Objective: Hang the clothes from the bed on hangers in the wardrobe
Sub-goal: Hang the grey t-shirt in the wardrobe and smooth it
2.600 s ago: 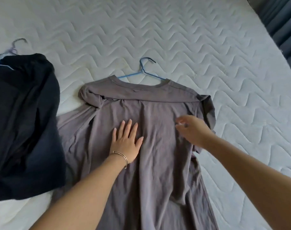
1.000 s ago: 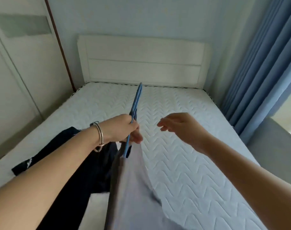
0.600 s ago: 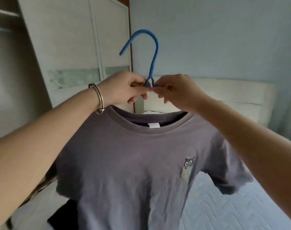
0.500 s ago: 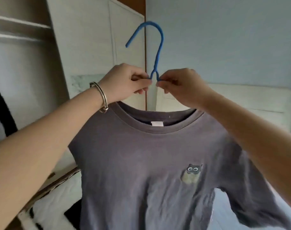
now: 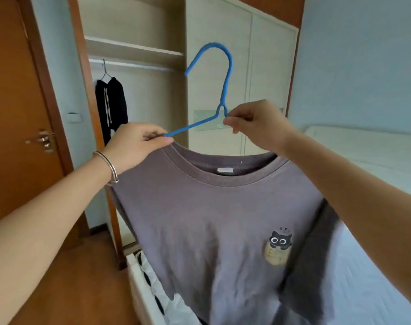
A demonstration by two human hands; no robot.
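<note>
Holding up a grey shirt (image 5: 211, 219) on a blue hanger (image 5: 224, 90), in the air over the edge of the bed (image 5: 368, 296) nearest the open wardrobe (image 5: 150, 118). Pinching the hanger's left arm with the left hand (image 5: 136, 144), right at the collar, fingers curled onto the wire and perhaps the cloth too; cannot tell which. Pinching the wire fork under the hook with the right hand (image 5: 253, 123), thumb and fingertips closed tight. Not yet on the rail (image 5: 134, 63).

Probably settling the left shoulder before hanging. Risks from here:

- Could drag the wide collar past the end of the hanger's arm if tugged too far left, dropping that shoulder and letting the shirt slide off sideways.
- Could tip the hanger on releasing the left hand, with only a fingertip pinch at the fork; looks thin and light, so liable to swing.
- Could miss the rail when reaching in, with the shelf (image 5: 134, 46) close above it and little room to lift the hook over.
- Could snag or shove the dark garment (image 5: 111, 102) hanging at the rail's left end if hooked on too near it.
- Could catch the hem on the bed's edge while turning, hanging low there.

Safer to seat both shoulders first, then shift to one firm hold at the hook.
</note>
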